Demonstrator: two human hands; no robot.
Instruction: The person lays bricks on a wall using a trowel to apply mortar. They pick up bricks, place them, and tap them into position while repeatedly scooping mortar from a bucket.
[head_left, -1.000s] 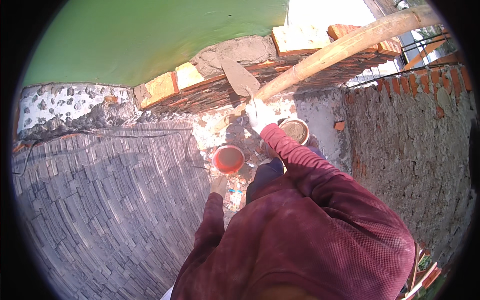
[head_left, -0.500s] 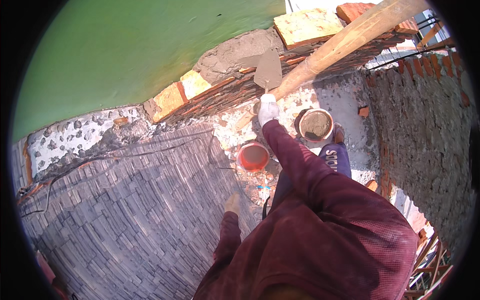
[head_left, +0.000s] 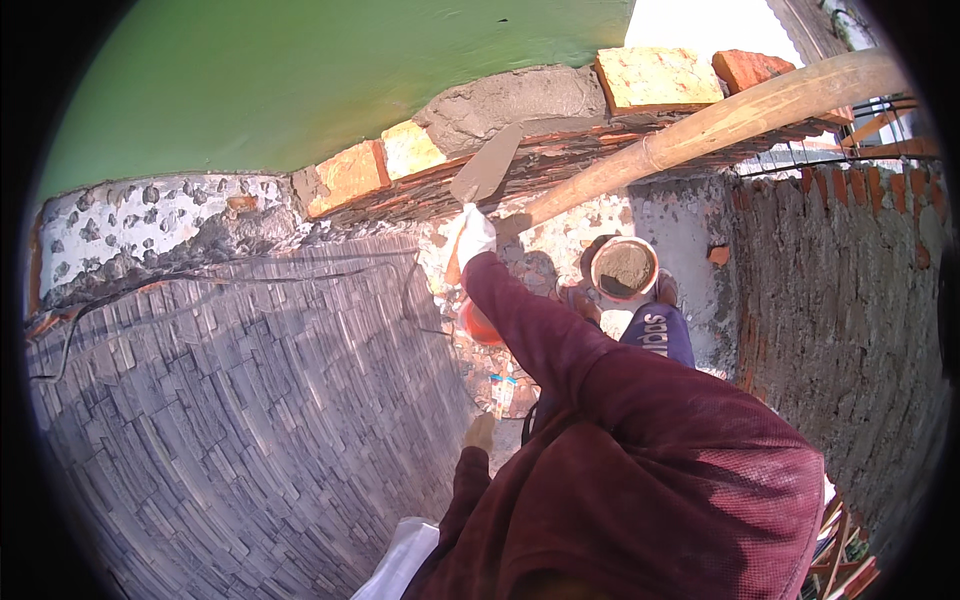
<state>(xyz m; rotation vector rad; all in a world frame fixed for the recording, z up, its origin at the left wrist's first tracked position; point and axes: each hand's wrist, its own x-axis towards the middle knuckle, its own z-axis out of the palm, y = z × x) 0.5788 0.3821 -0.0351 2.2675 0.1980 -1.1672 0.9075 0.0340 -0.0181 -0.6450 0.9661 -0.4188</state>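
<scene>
Along the far brick wall (head_left: 575, 148), trowel work. Right hand (head_left: 475, 238), in a pale glove, is closed round the handle of the trowel (head_left: 487, 168), most of the grip hidden by the fingers. Blade angles away and to the right over the wall's face, tip at the near edge of the grey mortar bed (head_left: 515, 105) on top; whether the two touch, I cannot tell from where I stand. Mortar bed lies between a yellow-lit brick (head_left: 413, 150) on its left and a larger block (head_left: 658, 80) on its right. Left hand (head_left: 480, 432) is low and near, beside the grey strip-patterned surface (head_left: 260, 400); nothing seen in it, but its grasp is too unclear to call. Bamboo pole (head_left: 700, 122) slants across from the far right, its lower stretch passing close by the right hand. Mortar bucket (head_left: 618, 294) stands between the feet; a red bucket (head_left: 482, 325), partly covered by the right forearm, sits to its left. My reading: the step in hand is working the mortar on the wall top. Any next stroke calls for a flat, steady blade, wrist kept clear of the pole, bricks at either end left unbumped.
</scene>
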